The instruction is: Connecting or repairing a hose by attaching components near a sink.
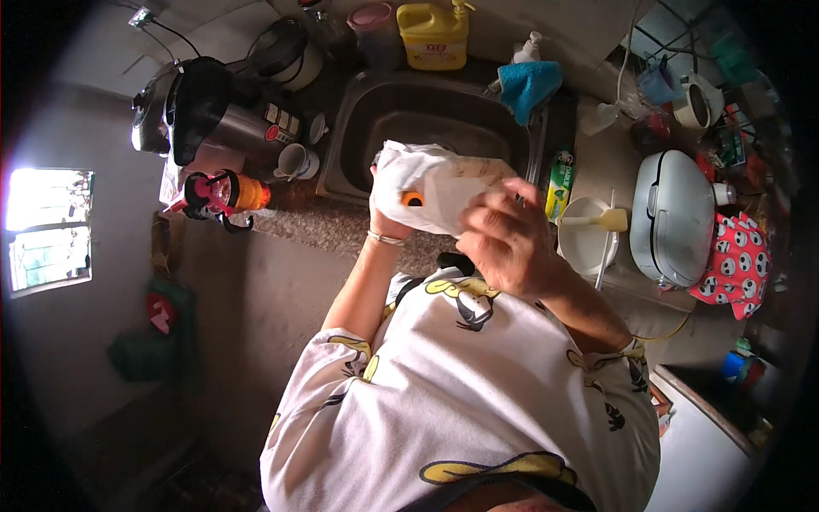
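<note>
A white, crinkled packet [439,183] with an orange spot that has a dark centre is held up over the sink's near edge. My left hand [388,218] grips it from the left side and is partly hidden behind it; a thin bracelet circles that wrist. At the packet's right edge is my right hand [508,235], its fingers bent and closed against the packet and somewhat blurred. What the packet contains cannot be seen.
Beyond the packet lies a metal sink [345,128], with a yellow jug [433,38] behind it. An electric air pot [230,115] and a white mug [297,160] stand left. At right are a blue cloth [527,90], a toothpaste tube [560,183], a white bowl [584,247] and a pale lidded appliance [674,218].
</note>
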Motion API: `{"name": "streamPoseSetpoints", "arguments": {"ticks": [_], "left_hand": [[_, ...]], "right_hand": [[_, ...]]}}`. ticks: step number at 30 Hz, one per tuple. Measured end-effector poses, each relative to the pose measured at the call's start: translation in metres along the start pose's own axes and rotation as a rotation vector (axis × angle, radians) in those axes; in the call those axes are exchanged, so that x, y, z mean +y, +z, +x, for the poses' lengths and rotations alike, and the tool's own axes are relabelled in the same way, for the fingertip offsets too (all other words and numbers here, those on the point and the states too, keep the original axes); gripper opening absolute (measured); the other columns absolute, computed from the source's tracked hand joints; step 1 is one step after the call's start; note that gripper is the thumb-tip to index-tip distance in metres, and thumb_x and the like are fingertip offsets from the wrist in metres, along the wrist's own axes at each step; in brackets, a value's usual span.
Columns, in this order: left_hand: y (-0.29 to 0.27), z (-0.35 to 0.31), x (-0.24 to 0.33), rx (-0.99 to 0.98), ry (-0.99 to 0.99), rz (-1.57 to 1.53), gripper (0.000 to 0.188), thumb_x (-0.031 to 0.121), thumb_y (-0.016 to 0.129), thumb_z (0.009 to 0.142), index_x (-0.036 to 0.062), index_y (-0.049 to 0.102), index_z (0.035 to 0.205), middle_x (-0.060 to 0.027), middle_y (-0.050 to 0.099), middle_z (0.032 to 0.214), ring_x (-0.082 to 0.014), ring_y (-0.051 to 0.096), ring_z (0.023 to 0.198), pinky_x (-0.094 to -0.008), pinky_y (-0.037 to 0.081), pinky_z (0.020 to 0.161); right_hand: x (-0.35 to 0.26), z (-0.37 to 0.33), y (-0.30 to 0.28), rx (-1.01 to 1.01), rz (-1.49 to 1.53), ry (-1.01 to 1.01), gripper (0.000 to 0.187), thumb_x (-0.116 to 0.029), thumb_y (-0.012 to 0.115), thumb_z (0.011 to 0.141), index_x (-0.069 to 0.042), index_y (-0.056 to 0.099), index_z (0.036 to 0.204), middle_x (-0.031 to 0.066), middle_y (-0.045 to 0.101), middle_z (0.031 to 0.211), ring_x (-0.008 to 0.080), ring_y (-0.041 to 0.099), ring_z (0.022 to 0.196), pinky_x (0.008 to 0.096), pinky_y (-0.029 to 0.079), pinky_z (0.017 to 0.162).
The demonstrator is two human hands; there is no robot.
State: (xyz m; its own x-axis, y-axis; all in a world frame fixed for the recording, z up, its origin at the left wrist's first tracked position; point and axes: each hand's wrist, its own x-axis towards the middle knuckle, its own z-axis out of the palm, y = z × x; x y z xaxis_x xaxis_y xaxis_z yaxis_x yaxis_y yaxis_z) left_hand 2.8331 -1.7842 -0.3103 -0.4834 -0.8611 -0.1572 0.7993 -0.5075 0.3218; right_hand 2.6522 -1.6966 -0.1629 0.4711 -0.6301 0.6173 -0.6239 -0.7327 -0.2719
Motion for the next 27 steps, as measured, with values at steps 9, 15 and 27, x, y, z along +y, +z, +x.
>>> {"name": "streamPoseSetpoints", "arguments": {"ticks": [9,15,27], "left_hand": [[0.051,-0.029,0.008,-0.088,0.542,1.079,0.035,0.027,0.057,0.079,0.0033,0.053,0.104,-0.0080,0.058,0.100,-0.0196,0.055,0.090,-0.0302,0.047,0.078],[0.078,-0.044,0.000,-0.041,0.235,0.618,0.052,0.016,0.071,0.067,0.0069,0.047,0.111,-0.0041,0.055,0.103,-0.0155,0.052,0.094,-0.0313,0.042,0.085],[0.034,-0.031,-0.012,-0.038,-0.022,-0.006,0.062,0.055,0.037,0.085,0.0054,0.044,0.121,-0.0142,0.051,0.117,-0.0292,0.050,0.108,-0.0444,0.038,0.094]], "right_hand": [[-0.019,0.003,-0.024,0.038,0.180,-0.104,0.025,-0.013,0.063,0.068,-0.006,0.058,0.091,0.0031,0.053,0.088,0.0149,0.055,0.074,0.0328,0.038,0.067],[-0.021,0.004,-0.034,0.020,0.264,-0.036,0.024,-0.013,0.063,0.073,-0.004,0.058,0.095,0.0071,0.058,0.088,0.0172,0.056,0.067,0.0304,0.039,0.060],[-0.016,0.020,-0.021,-0.106,0.159,0.074,0.017,-0.003,0.061,0.062,-0.001,0.058,0.079,0.0081,0.055,0.070,0.0221,0.056,0.055,0.0317,0.045,0.046]]}}
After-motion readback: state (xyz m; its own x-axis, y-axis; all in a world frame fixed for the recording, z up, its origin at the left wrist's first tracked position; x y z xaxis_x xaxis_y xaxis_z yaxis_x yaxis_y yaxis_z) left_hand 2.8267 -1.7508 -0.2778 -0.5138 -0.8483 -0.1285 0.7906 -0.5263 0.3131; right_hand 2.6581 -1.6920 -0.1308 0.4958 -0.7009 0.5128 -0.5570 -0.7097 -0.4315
